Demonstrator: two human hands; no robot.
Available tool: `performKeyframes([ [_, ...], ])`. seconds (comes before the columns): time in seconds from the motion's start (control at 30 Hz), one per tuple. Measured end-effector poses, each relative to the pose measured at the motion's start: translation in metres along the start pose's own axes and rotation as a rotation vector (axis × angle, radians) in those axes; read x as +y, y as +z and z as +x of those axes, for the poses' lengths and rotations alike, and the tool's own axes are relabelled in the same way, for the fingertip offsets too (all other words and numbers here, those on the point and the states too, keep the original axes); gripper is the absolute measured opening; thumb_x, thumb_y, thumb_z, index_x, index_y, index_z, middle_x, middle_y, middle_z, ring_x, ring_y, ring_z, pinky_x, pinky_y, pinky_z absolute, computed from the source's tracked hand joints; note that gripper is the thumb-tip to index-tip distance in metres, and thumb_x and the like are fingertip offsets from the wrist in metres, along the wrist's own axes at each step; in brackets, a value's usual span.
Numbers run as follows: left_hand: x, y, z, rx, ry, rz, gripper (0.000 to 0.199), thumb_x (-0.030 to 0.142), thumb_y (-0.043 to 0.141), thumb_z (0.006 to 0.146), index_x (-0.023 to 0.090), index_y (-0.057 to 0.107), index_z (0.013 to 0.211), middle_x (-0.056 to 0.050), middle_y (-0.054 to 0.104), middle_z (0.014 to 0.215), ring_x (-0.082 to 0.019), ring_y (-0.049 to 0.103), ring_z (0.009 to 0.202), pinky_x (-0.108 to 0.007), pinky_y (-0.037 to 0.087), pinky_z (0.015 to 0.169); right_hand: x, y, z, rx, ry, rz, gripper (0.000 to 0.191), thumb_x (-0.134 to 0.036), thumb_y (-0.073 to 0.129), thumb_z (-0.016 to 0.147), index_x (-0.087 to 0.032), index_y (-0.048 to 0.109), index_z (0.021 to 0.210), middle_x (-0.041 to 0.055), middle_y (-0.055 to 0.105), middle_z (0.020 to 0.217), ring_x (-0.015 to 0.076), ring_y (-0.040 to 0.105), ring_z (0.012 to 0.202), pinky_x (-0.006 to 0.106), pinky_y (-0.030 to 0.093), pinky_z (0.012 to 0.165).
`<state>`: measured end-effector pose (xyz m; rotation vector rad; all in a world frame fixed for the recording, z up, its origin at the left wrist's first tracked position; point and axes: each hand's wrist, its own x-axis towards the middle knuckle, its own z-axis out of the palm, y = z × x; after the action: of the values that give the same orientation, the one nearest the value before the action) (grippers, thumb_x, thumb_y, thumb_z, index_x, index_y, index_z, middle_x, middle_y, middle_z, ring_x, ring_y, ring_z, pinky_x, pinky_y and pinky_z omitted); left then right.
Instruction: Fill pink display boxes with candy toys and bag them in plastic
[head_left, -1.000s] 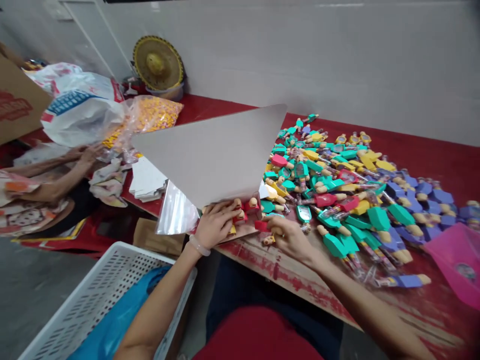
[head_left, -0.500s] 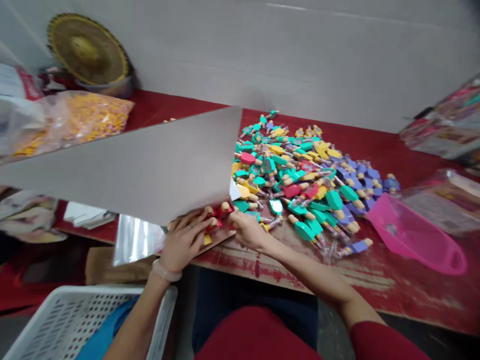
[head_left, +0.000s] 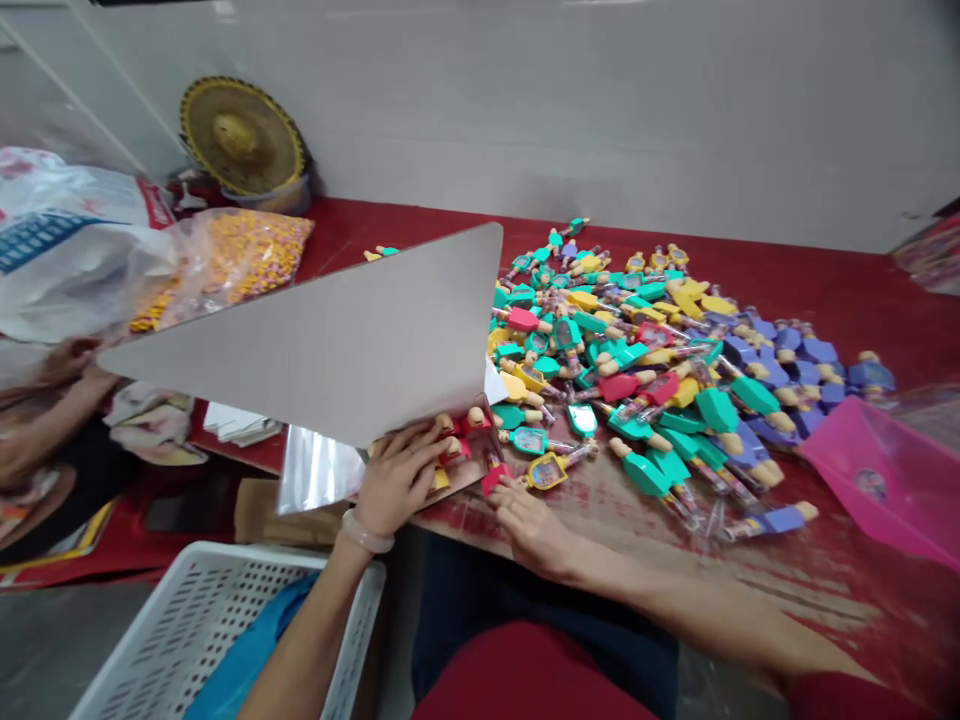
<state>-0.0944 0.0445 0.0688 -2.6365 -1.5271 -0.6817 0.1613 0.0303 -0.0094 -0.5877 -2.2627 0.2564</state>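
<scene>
My left hand (head_left: 394,482), a pale bangle on its wrist, lies with fingers stretched across the near-left part of a cardboard box (head_left: 459,488). Red and yellow pieces with beige knobs sit inside, partly covered by those fingers. The box's large grey lid (head_left: 337,335) stands raised and slanted, blocking the view behind it. At the box's right end, my right hand (head_left: 536,525) is closed on the red end of a shovel-shaped toy (head_left: 496,478) with a clear tube. Beside it lies a yellow shovel-shaped toy (head_left: 546,470).
A heap of green, yellow, red and purple shovel-shaped toys (head_left: 637,360) covers the red table (head_left: 780,250). A pink scoop (head_left: 885,470) lies right. Left are a bag of orange-yellow pieces (head_left: 259,250), clear plastic sleeves (head_left: 319,470), a white basket (head_left: 187,600) and another person's arm (head_left: 60,410).
My right hand has drawn back from the box's inside toward its near-right corner, where the red toy now shows at its fingertips. The left hand stays on the box. The view has shifted left.
</scene>
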Motion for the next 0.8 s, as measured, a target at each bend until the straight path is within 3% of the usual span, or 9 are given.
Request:
performKeyframes([
  [0.17, 0.001, 0.0, -0.001, -0.008, -0.016, -0.017, 0.039, 0.021, 0.045, 0.098, 0.027, 0.068, 0.129, -0.002, 0.061, 0.142, -0.026, 0.057, 0.129, -0.049, 0.047, 0.099, 0.007, -0.001, 0.021, -0.058, 0.182, 0.186, 0.033, 0.001, 0.04, 0.071, -0.023, 0.049, 0.091, 0.0034, 0.063, 0.09, 0.0174, 0.063, 0.09, 0.046, 0.046, 0.109],
  [0.27, 0.0, 0.0, 0.0, 0.0, -0.027, -0.018, 0.038, 0.022, 0.047, 0.097, 0.028, 0.068, 0.128, -0.002, 0.063, 0.14, -0.026, 0.058, 0.128, -0.048, 0.047, 0.099, 0.016, -0.005, 0.033, -0.134, 0.172, 0.221, 0.031, 0.0, 0.043, 0.066, -0.024, 0.047, 0.086, 0.0014, 0.061, 0.086, 0.0171, 0.061, 0.087, 0.044, 0.044, 0.111],
  [0.33, 0.0, 0.0, 0.001, -0.001, -0.026, -0.01, 0.038, 0.021, 0.047, 0.097, 0.028, 0.068, 0.128, -0.002, 0.064, 0.14, -0.026, 0.059, 0.128, -0.047, 0.047, 0.1, 0.02, -0.007, 0.046, -0.154, 0.26, 0.158, 0.03, 0.0, 0.044, 0.066, -0.024, 0.047, 0.085, 0.0014, 0.06, 0.086, 0.0175, 0.059, 0.084, 0.039, 0.049, 0.102],
  [0.47, -0.002, -0.001, 0.001, -0.003, 0.025, -0.018, 0.04, 0.02, 0.045, 0.097, 0.028, 0.066, 0.131, -0.002, 0.061, 0.143, -0.026, 0.058, 0.128, -0.048, 0.047, 0.101, 0.019, -0.002, 0.09, -0.142, 0.557, -0.084, 0.028, -0.004, 0.052, 0.073, -0.019, 0.053, 0.096, 0.0124, 0.059, 0.106, 0.0268, 0.053, 0.101, 0.045, 0.05, 0.092],
  [0.57, -0.006, 0.0, 0.0, 0.007, 0.053, -0.041, 0.04, 0.026, 0.045, 0.098, 0.03, 0.062, 0.135, -0.004, 0.061, 0.144, -0.028, 0.057, 0.129, -0.049, 0.045, 0.104, 0.025, -0.001, 0.104, -0.119, 0.606, -0.19, 0.03, -0.01, 0.057, 0.079, -0.011, 0.055, 0.109, 0.0201, 0.057, 0.116, 0.0322, 0.05, 0.111, 0.05, 0.047, 0.095],
  [0.67, -0.016, 0.003, 0.003, 0.003, 0.063, -0.025, 0.041, 0.033, 0.045, 0.1, 0.032, 0.058, 0.138, -0.004, 0.059, 0.145, -0.032, 0.056, 0.13, -0.053, 0.044, 0.103, 0.043, -0.046, 0.055, 0.047, 0.752, -0.277, 0.038, -0.014, 0.059, 0.083, -0.012, 0.053, 0.12, 0.0165, 0.059, 0.121, 0.0257, 0.056, 0.109, 0.038, 0.049, 0.092],
  [0.7, -0.018, 0.003, 0.005, 0.008, 0.071, -0.017, 0.041, 0.035, 0.044, 0.1, 0.032, 0.057, 0.139, -0.004, 0.06, 0.145, -0.033, 0.057, 0.129, -0.054, 0.044, 0.103, 0.047, -0.074, 0.025, 0.145, 0.888, -0.327, 0.035, -0.016, 0.059, 0.085, -0.014, 0.054, 0.12, 0.0135, 0.062, 0.117, 0.0225, 0.059, 0.103, 0.034, 0.05, 0.088],
  [0.73, -0.018, 0.003, 0.007, 0.013, 0.087, -0.014, 0.041, 0.036, 0.044, 0.1, 0.032, 0.057, 0.139, -0.005, 0.06, 0.144, -0.034, 0.057, 0.128, -0.055, 0.044, 0.102, 0.048, -0.106, -0.01, 0.251, 1.117, -0.43, 0.027, -0.02, 0.057, 0.087, -0.018, 0.056, 0.114, 0.0102, 0.065, 0.109, 0.0198, 0.061, 0.093, 0.03, 0.05, 0.08],
  [0.8, -0.014, 0.0, 0.014, 0.022, 0.125, -0.026, 0.042, 0.037, 0.043, 0.1, 0.031, 0.055, 0.141, -0.005, 0.061, 0.144, -0.034, 0.056, 0.128, -0.055, 0.044, 0.102, 0.047, -0.172, -0.08, 0.375, 1.34, -0.578, 0.023, -0.023, 0.041, 0.095, -0.014, 0.056, 0.109, 0.0158, 0.065, 0.099, 0.0214, 0.062, 0.082, 0.034, 0.048, 0.071],
])
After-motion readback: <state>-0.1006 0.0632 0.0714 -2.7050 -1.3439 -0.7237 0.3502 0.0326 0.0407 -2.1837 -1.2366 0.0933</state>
